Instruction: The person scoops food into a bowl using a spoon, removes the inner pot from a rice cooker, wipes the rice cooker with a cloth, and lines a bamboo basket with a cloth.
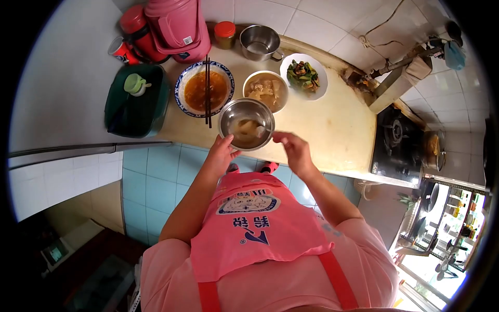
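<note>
My left hand (222, 152) grips the near-left rim of a stainless steel bowl (240, 106), its fingers under the side. Inside the bowl are pale, light-brown pieces or liquid, too blurred to name. Beside the bowl's right rim my right hand (294, 151) is closed in a pinch. A pale, blurred shape lies in the bowl near those fingers, and I cannot make out what they hold. Behind the steel bowl stands another bowl (280, 104) with pale chunks in it. To the left, dark chopsticks (207, 88) rest across a blue-patterned bowl (181, 96) of orange-brown soup.
A white plate (322, 88) of cooked greens, a steel pot (260, 42) and a red-lidded jar (225, 37) stand farther back. At the left are a dark green basin (156, 117) with a light green cup (136, 84) and a pink container (179, 26). A gas stove (396, 151) is right.
</note>
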